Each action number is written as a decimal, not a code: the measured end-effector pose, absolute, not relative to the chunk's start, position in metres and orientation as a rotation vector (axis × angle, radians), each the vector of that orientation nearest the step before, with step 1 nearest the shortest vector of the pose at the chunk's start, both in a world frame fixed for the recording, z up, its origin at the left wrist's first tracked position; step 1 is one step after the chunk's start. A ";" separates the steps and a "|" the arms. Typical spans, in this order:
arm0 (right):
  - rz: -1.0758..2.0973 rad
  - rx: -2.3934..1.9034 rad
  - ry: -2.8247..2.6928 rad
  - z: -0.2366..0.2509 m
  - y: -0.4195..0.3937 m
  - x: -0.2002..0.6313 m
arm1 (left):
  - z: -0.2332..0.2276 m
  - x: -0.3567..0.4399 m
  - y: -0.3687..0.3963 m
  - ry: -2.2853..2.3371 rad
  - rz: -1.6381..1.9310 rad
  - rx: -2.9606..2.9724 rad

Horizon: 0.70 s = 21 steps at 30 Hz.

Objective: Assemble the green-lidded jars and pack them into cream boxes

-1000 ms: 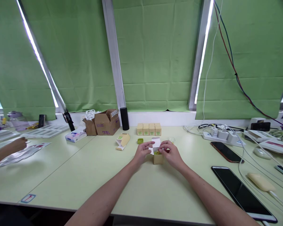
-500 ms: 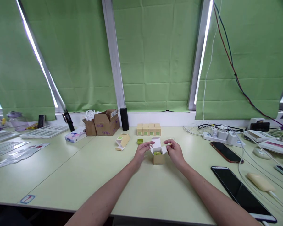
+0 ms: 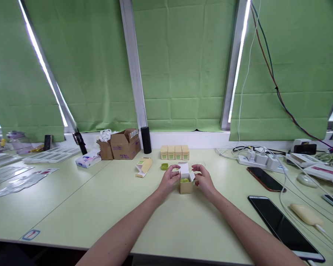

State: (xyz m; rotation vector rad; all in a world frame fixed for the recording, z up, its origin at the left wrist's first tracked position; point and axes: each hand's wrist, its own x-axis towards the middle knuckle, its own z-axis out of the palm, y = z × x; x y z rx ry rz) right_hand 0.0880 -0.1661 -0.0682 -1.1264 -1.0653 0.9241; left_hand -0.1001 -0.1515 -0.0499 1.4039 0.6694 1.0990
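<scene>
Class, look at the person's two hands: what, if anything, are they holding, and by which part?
Both the left hand and right hand hold the small open carton by its opposite top side flaps, fingertips at the opening.

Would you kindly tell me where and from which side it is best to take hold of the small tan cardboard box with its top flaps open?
Probably by the two plain side walls of the small tan cardboard box, low down, coming in from left and right as the left hand and right hand do. It stands upright, and its white top flaps stick up loose over a green item, so a grasp from above would likely crush them.
</scene>
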 end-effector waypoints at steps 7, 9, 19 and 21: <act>0.979 -1.105 -1.046 -0.063 -0.171 0.086 | -0.053 -0.096 -0.155 0.650 1.041 1.374; 0.991 -1.100 -1.046 -0.062 -0.173 0.086 | -0.053 -0.095 -0.156 0.653 1.040 1.369; 1.040 -1.081 -1.060 -0.060 -0.176 0.084 | -0.053 -0.094 -0.157 0.665 1.031 1.380; 1.052 -1.075 -1.069 -0.061 -0.176 0.083 | -0.052 -0.094 -0.158 0.657 1.027 1.382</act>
